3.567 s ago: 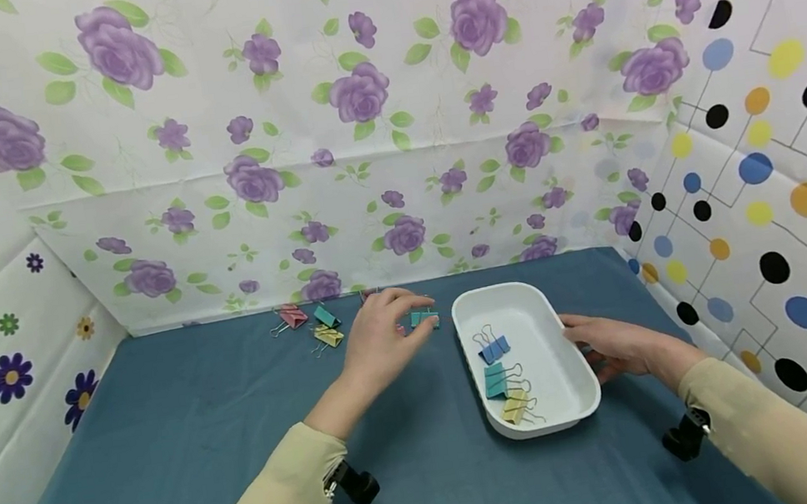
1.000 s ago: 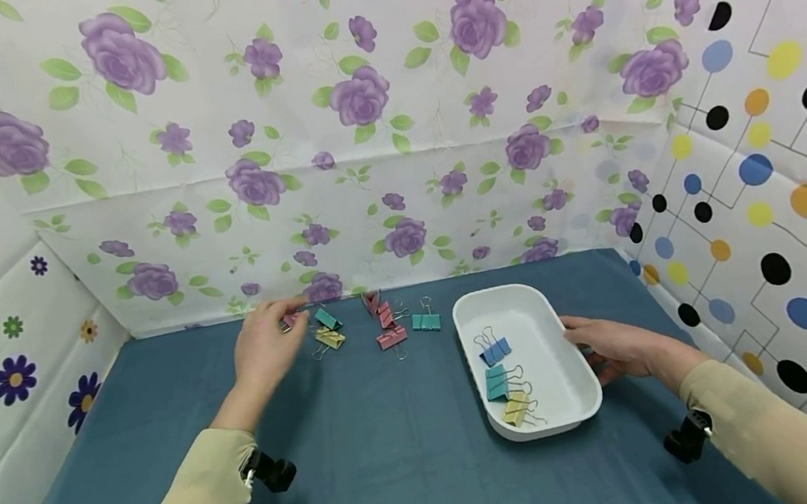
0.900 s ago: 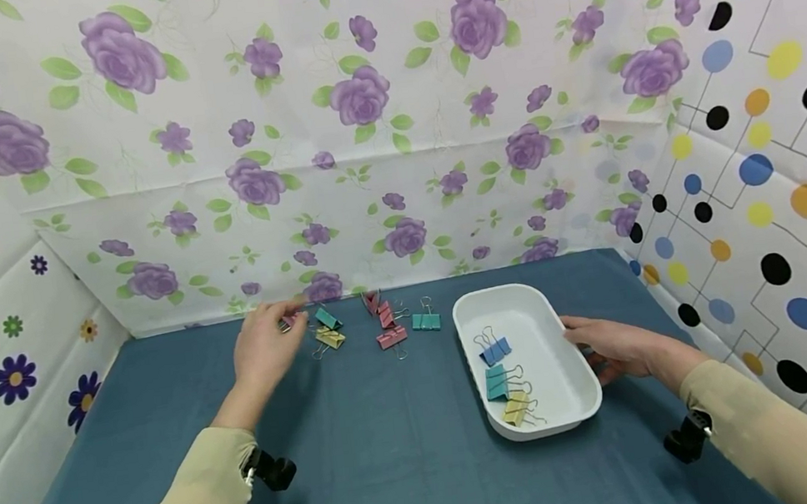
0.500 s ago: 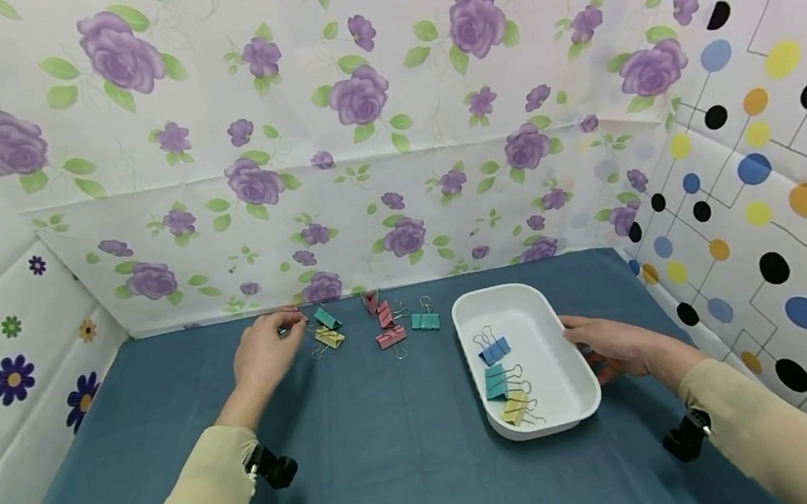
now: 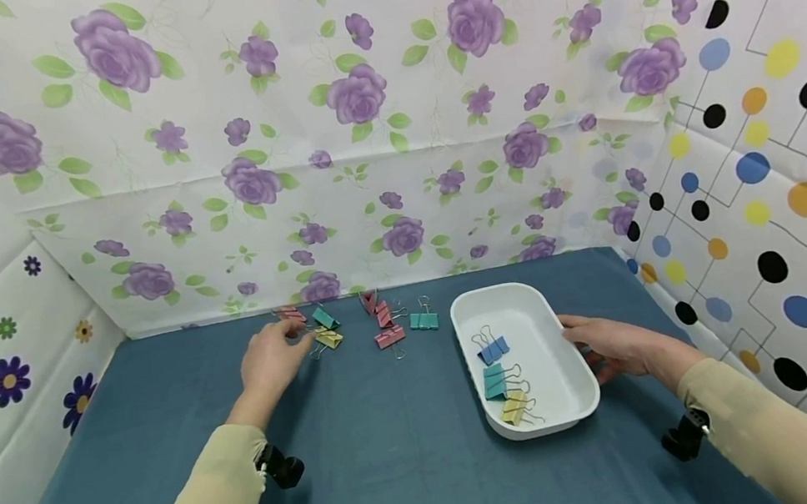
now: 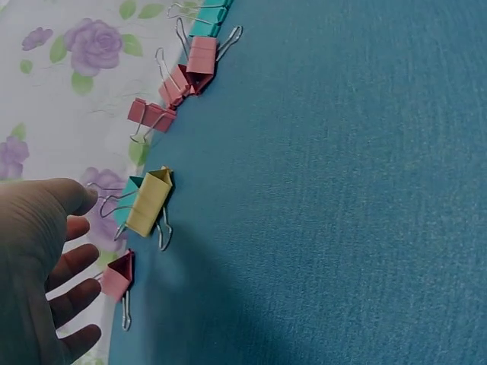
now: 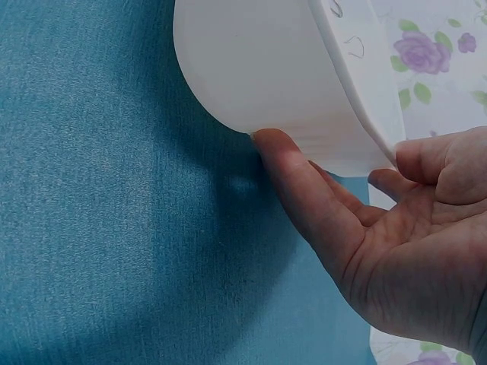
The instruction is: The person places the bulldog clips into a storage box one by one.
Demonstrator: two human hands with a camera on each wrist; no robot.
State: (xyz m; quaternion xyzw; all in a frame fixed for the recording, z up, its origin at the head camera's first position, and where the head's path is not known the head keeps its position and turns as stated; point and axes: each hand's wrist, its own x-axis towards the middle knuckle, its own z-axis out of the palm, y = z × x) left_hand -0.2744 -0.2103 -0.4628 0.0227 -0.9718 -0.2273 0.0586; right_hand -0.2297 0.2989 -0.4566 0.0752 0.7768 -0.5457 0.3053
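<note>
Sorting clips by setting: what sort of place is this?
Probably a staged recording booth: patterned sheets on three sides, a blue-covered table and black wrist-worn cameras.

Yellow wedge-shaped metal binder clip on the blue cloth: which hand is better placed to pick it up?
Left hand, probably: its fingers are beside that yellow clip, while the right hand grips the white rectangular plastic tray.

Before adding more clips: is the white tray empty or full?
Neither: the white tray is partly filled. Head view shows a blue clip, a teal clip and a yellow clip inside, bare floor beside them.
</note>
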